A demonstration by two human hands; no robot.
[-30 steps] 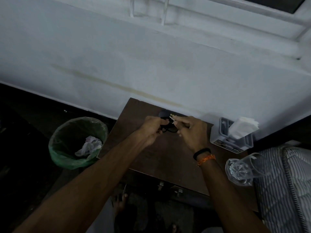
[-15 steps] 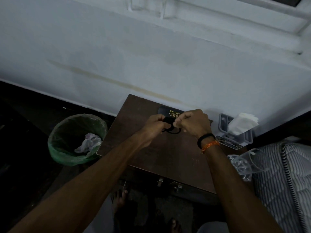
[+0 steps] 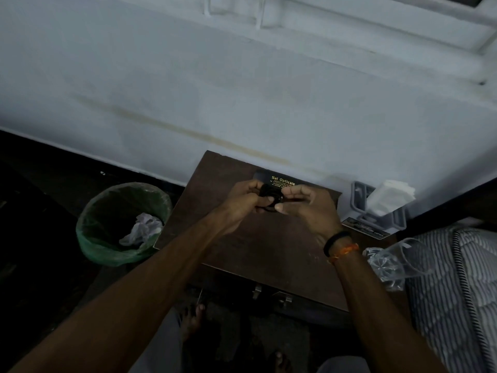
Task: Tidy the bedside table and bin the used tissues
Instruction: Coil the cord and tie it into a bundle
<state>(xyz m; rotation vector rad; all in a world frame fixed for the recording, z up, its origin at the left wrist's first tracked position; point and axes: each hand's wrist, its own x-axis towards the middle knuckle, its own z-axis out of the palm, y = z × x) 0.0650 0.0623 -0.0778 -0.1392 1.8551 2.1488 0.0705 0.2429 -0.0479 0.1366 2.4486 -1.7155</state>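
Observation:
Both my hands meet over the back of the dark brown bedside table (image 3: 263, 246). My left hand (image 3: 242, 203) and my right hand (image 3: 306, 211) together grip a small black object (image 3: 270, 196) with a round dark rim; the dim light hides what it is. Just behind it lies a black spectacle case (image 3: 282, 180) with gold lettering. On the floor to the left stands a green-lined bin (image 3: 121, 222) with a crumpled white tissue (image 3: 142, 231) inside.
A grey tissue holder (image 3: 376, 211) with clean white tissues (image 3: 390, 192) stands at the table's back right. A clear glass tumbler (image 3: 398, 259) lies tilted by the striped mattress (image 3: 457, 278) on the right. The white wall runs behind, and my bare feet are below the table's drawer front.
My hands stay together over the case, still on the black object. My right hand has rolled so its fingers spread a little, and the camera has drifted slightly.

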